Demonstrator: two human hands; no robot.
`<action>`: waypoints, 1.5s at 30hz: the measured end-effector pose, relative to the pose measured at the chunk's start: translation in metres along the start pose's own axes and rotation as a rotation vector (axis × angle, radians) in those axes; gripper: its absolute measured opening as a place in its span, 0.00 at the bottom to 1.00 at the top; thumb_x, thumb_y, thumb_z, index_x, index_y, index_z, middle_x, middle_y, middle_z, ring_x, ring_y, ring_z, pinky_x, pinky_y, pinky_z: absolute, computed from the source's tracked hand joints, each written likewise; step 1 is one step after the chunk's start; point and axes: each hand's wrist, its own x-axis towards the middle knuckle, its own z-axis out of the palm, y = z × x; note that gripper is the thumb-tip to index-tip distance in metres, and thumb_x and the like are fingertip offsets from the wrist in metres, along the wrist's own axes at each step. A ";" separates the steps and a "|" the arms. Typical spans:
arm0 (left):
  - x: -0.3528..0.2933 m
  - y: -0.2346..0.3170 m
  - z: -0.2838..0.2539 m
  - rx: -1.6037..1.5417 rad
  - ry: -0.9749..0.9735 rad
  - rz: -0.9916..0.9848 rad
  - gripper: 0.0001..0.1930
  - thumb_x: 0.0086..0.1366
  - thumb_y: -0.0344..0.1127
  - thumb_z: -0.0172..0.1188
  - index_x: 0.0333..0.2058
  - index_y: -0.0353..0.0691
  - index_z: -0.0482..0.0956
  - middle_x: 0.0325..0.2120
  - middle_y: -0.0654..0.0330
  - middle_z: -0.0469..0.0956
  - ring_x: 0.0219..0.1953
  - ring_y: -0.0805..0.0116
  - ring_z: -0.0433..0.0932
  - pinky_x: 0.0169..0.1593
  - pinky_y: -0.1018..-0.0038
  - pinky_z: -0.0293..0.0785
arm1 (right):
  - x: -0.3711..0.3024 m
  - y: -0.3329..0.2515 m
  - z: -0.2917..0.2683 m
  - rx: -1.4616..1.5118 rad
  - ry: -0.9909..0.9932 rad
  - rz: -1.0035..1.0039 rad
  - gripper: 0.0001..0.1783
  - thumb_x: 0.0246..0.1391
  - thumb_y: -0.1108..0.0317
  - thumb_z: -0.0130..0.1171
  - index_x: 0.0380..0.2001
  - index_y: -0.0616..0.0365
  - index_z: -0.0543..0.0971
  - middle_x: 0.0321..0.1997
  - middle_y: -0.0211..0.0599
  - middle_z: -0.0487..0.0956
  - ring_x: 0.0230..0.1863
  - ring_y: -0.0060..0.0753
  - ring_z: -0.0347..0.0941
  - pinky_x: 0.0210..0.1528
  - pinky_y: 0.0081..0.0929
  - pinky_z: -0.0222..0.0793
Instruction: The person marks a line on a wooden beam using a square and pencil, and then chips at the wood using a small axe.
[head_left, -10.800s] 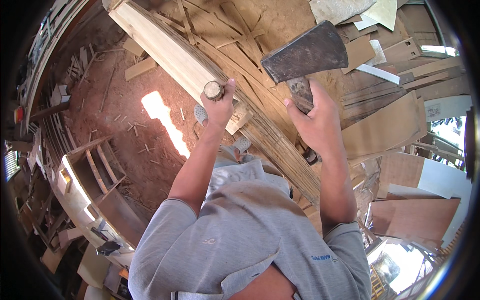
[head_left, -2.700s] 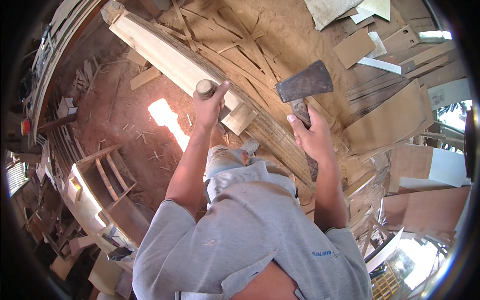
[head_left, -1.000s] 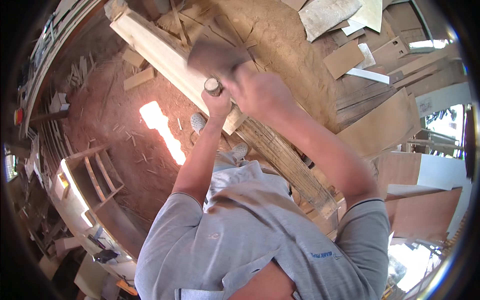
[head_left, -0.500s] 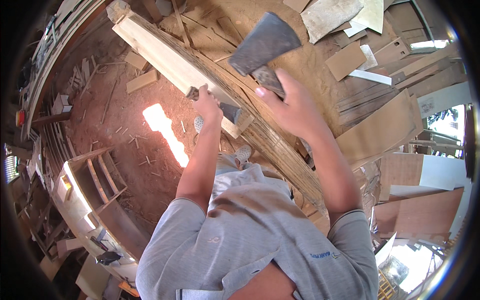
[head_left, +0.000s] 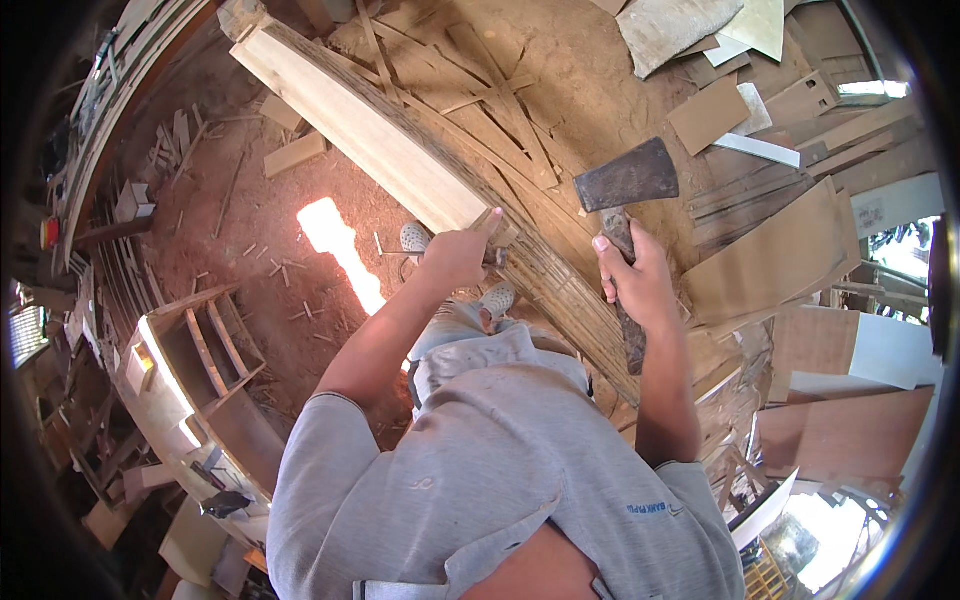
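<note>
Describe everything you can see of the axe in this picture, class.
The axe has a broad, dark, worn-looking metal head, wedge-shaped, with a wooden handle running down from it. The right hand grips the handle just below the head, fingers wrapped around it. It is raised clear above the long pale plank, touching nothing else.

Premises: a rough woodworking shop with a bare red dirt floor (head_left: 250, 230). Evidence: a long pale plank (head_left: 360, 130) lies across the floor; thin wood strips (head_left: 500, 120) and offcuts (head_left: 295, 155) are scattered about; board sheets (head_left: 780, 260) are stacked at the right. An unfinished wooden frame (head_left: 200, 370) stands at the left. A hatchet (head_left: 625, 185) is in use. Sawdust covers the ground near the plank.
</note>
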 end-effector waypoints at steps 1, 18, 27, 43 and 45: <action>0.002 -0.002 0.006 0.004 -0.001 0.006 0.50 0.56 0.36 0.66 0.78 0.51 0.59 0.37 0.43 0.87 0.42 0.40 0.87 0.46 0.48 0.83 | 0.000 0.000 -0.002 -0.026 0.000 0.020 0.13 0.71 0.62 0.65 0.38 0.59 0.75 0.20 0.25 0.72 0.18 0.17 0.67 0.20 0.24 0.63; -0.025 0.013 -0.002 0.122 -0.112 -0.172 0.45 0.57 0.38 0.67 0.74 0.40 0.63 0.37 0.44 0.87 0.42 0.42 0.87 0.47 0.49 0.83 | -0.010 0.012 -0.007 -0.061 -0.024 -0.004 0.15 0.69 0.59 0.66 0.40 0.61 0.75 0.23 0.30 0.75 0.21 0.19 0.69 0.24 0.28 0.66; -0.015 0.013 0.000 0.068 -0.031 -0.158 0.30 0.58 0.37 0.65 0.61 0.37 0.78 0.38 0.43 0.87 0.44 0.42 0.87 0.49 0.48 0.83 | -0.007 0.001 0.006 -0.047 -0.047 0.003 0.15 0.69 0.60 0.66 0.40 0.61 0.76 0.23 0.30 0.76 0.20 0.20 0.70 0.24 0.27 0.67; 0.047 -0.010 -0.019 -1.719 1.009 0.104 0.13 0.70 0.27 0.68 0.27 0.40 0.74 0.15 0.67 0.69 0.15 0.77 0.67 0.20 0.76 0.61 | -0.006 0.000 0.026 0.029 -0.026 -0.037 0.14 0.69 0.63 0.66 0.38 0.60 0.74 0.20 0.26 0.72 0.18 0.17 0.66 0.20 0.26 0.63; 0.049 -0.006 -0.016 -1.682 1.007 0.102 0.13 0.70 0.27 0.68 0.27 0.39 0.74 0.15 0.67 0.69 0.15 0.77 0.66 0.20 0.76 0.60 | -0.007 -0.001 0.026 0.020 -0.033 -0.032 0.14 0.69 0.62 0.66 0.38 0.60 0.74 0.20 0.26 0.72 0.18 0.17 0.66 0.20 0.26 0.63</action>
